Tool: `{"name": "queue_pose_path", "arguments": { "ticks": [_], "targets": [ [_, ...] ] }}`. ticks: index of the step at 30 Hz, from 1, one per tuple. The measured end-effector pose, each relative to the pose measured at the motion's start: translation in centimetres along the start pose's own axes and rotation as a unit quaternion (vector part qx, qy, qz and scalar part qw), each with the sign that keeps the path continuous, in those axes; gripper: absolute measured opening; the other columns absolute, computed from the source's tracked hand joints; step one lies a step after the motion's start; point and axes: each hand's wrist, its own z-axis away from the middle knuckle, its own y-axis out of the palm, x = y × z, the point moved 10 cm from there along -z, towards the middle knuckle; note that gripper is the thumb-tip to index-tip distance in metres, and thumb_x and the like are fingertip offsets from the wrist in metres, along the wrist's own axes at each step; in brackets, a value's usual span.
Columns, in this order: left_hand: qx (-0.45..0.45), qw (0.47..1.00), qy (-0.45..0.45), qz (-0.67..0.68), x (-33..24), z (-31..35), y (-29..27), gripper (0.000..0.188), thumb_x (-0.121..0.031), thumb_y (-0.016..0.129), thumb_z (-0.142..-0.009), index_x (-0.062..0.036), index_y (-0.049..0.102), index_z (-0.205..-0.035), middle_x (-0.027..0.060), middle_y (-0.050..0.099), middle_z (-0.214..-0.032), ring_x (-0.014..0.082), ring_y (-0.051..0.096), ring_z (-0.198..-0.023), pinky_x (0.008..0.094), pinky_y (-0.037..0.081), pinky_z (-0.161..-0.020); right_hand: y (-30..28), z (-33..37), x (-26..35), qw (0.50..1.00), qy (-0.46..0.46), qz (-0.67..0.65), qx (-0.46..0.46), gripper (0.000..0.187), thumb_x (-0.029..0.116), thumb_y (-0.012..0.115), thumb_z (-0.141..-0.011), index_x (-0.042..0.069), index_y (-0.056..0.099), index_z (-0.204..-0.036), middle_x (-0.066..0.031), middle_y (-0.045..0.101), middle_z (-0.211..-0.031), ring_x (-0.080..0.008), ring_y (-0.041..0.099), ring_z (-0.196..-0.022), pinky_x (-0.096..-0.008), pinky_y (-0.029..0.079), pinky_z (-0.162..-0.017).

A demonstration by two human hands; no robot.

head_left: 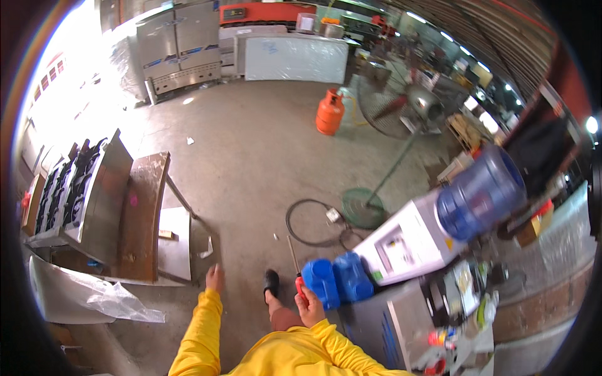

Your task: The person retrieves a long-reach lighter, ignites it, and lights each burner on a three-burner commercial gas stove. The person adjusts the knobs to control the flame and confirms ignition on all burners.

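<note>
My right hand (308, 308) is closed round the red handle of a long screwdriver (300, 284), whose thin shaft points forward over the floor. Right beside that hand stand two blue plastic jugs (321, 283). My left hand (215, 279) hangs over the floor at the end of a yellow sleeve, touching nothing that I can see. Its fingers are foreshortened, so their pose is unclear. Nearest to it is a low wooden table (145, 219) on the left, with a metal appliance (100, 200) on top.
A white water dispenser (401, 241) with a blue bottle stands at the right, by a cluttered bench (407, 313). Ahead are a pedestal fan (392, 113), a black cable loop (288, 219) and an orange gas cylinder (330, 113). Clear plastic wrap (119, 301) lies at the lower left.
</note>
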Motion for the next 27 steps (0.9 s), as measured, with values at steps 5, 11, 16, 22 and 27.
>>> {"name": "queue_pose_path", "arguments": {
  "ticks": [5,11,16,22,27],
  "targets": [
    [-0.004,0.871,-0.462,0.167,17.2,5.4,-0.6,0.043,-0.036,0.056,-0.095,-0.0085,0.053,-0.128,0.016,0.062,-0.113,0.0256,0.062,-0.099,0.039,0.048,-0.085,9.9,-22.8,5.0,0.991,-0.106,-0.045,0.07,0.039,0.024,0.064,-0.093,0.005,0.058,-0.127,-0.0193,0.065,-0.106,-0.0384,0.063,-0.095,-0.0406,0.052,-0.082],
    [-0.022,0.839,-0.516,0.171,13.0,-6.8,-5.9,0.035,-0.037,0.054,-0.095,-0.0096,0.055,-0.117,0.013,0.063,-0.103,0.0244,0.061,-0.09,0.039,0.048,-0.075,23.3,-46.2,15.9,0.933,-0.262,-0.052,0.242,0.043,0.022,0.061,-0.095,0.017,0.053,-0.136,-0.0171,0.061,-0.111,-0.04,0.063,-0.092,-0.0415,0.054,-0.078],
    [0.009,0.845,-0.51,0.163,12.1,-29.1,-7.2,0.031,-0.037,0.051,-0.094,-0.0105,0.058,-0.107,0.0105,0.063,-0.095,0.0234,0.06,-0.081,0.0391,0.047,-0.067,36.2,-60.9,13.7,0.888,-0.283,-0.025,0.361,0.048,0.021,0.06,-0.095,0.02,0.049,-0.141,-0.0169,0.058,-0.111,-0.0408,0.062,-0.093,-0.043,0.054,-0.076],
    [0.055,0.883,-0.447,0.129,7.8,-62.0,-13.1,0.029,-0.038,0.049,-0.094,-0.0116,0.06,-0.096,0.0075,0.063,-0.085,0.0221,0.059,-0.072,0.0391,0.046,-0.058,43.2,-78.6,11.8,0.894,-0.171,-0.048,0.412,0.046,0.025,0.06,-0.096,0.02,0.05,-0.141,-0.0126,0.06,-0.114,-0.0336,0.064,-0.1,-0.038,0.051,-0.086],
    [0.063,0.955,-0.289,-0.006,1.6,-96.2,-22.5,0.032,-0.039,0.046,-0.093,-0.0125,0.062,-0.086,0.0049,0.063,-0.077,0.0211,0.058,-0.064,0.0392,0.045,-0.05,37.7,-100.8,9.4,0.967,-0.15,-0.071,0.193,0.045,0.025,0.059,-0.096,0.014,0.051,-0.139,-0.0165,0.062,-0.117,-0.0327,0.064,-0.101,-0.0371,0.051,-0.087]
  ]
}}
